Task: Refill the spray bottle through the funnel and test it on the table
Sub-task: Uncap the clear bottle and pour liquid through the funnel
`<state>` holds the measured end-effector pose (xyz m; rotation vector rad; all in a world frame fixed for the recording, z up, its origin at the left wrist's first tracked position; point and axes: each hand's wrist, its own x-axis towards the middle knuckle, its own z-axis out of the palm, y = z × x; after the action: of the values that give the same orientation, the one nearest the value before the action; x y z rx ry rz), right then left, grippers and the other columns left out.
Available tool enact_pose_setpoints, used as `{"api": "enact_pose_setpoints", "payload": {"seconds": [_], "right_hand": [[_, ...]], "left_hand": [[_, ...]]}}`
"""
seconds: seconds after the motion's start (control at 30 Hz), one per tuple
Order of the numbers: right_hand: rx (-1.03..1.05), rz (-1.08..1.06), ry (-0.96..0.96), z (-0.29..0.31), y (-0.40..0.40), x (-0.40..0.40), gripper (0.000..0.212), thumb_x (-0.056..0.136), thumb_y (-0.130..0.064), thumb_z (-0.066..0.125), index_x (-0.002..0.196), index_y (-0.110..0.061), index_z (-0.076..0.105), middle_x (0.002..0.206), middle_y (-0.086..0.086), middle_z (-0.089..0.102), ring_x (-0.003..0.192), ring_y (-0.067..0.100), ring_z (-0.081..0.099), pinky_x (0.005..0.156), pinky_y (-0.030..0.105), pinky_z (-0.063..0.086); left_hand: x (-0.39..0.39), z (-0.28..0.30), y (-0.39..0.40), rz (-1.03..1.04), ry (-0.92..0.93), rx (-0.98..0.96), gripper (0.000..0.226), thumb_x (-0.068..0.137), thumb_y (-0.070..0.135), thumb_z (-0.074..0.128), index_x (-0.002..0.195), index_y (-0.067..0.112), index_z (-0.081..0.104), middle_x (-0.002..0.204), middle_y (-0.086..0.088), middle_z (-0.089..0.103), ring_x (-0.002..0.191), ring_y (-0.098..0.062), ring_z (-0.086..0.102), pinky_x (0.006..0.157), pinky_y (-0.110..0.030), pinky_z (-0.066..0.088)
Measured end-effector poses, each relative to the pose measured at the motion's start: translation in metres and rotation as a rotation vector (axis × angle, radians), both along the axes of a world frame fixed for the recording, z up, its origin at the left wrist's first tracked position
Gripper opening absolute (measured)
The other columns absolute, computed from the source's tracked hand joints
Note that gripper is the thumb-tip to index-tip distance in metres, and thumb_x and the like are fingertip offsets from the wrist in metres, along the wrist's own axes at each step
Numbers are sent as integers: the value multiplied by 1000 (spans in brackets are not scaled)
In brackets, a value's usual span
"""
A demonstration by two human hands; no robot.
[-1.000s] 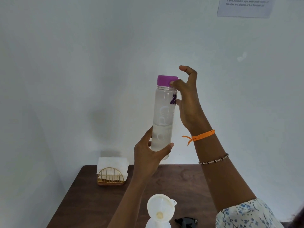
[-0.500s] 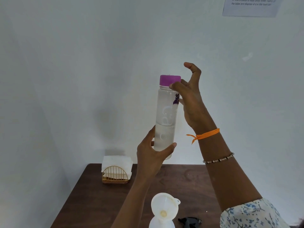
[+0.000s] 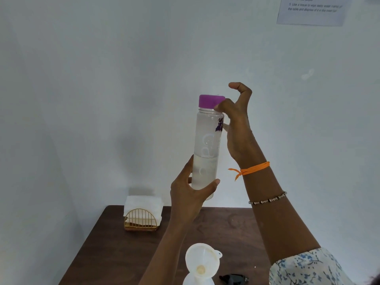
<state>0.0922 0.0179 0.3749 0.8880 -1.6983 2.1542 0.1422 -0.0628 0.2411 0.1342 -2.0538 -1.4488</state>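
I hold a clear water bottle (image 3: 207,145) upright in the air above the table; it is roughly a third full. My left hand (image 3: 191,194) grips its lower part. My right hand (image 3: 236,118) is at the purple cap (image 3: 210,101), its curled fingers touching the cap's right side, thumb raised clear above it. Below, at the frame's bottom edge, a white funnel (image 3: 202,262) sits in the neck of the white spray bottle (image 3: 197,280), most of which is cut off. A black object (image 3: 234,278), likely the sprayer head, lies on the table right of it.
A brown wooden table (image 3: 115,254) stands against a white wall. A gold wire holder with white tissues (image 3: 141,214) sits at its back left corner. A printed sheet (image 3: 312,9) hangs on the wall at the upper right.
The bottle stays upright in both hands. My right hand's fingers have shifted a little around the cap's side, and its thumb has lifted higher.
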Motion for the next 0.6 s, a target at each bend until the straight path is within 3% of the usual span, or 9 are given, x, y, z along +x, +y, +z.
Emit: {"api": "enact_pose_setpoints", "payload": {"seconds": [0.17, 0.27, 0.37, 0.47, 0.6], "right_hand": [[114, -167, 12, 2, -6, -4, 68, 73, -28, 75, 117, -33, 24, 110, 7, 48, 108, 26, 51, 66, 25, 51], [123, -141, 36, 3, -1, -7, 61, 79, -19, 69, 119, -30, 24, 102, 7, 51, 99, 22, 55, 62, 22, 49], [15, -5, 16, 5, 5, -4, 50, 80, -17, 53, 122, -26, 26, 89, -2, 54, 75, 3, 58, 63, 16, 50], [-19, 58, -7, 5, 4, -5, 50, 75, -28, 49, 120, -30, 27, 95, -3, 57, 83, 6, 58, 71, 21, 51], [91, -87, 16, 6, -1, -3, 69, 75, -30, 72, 123, -30, 22, 110, 3, 45, 97, 15, 54, 69, 22, 50]], "left_hand": [[-2, 1, 2, 1, -2, 0, 68, 68, 37, 77, 129, 31, 45, 128, 6, 56, 98, -5, 50, 91, -27, 46], [-1, 1, 3, -7, 11, 0, 67, 68, 36, 77, 125, 36, 43, 127, 7, 56, 98, -6, 51, 91, -27, 47], [-2, 2, 3, -4, 17, -9, 67, 68, 37, 77, 126, 37, 42, 127, 7, 57, 98, -6, 51, 90, -28, 47], [-3, 3, 3, 2, 20, -14, 70, 68, 37, 77, 129, 33, 44, 129, 5, 56, 99, -6, 51, 92, -31, 48], [-2, 4, 4, 6, 23, -10, 69, 68, 37, 77, 129, 32, 44, 130, 5, 56, 100, -6, 51, 94, -34, 48]]}}
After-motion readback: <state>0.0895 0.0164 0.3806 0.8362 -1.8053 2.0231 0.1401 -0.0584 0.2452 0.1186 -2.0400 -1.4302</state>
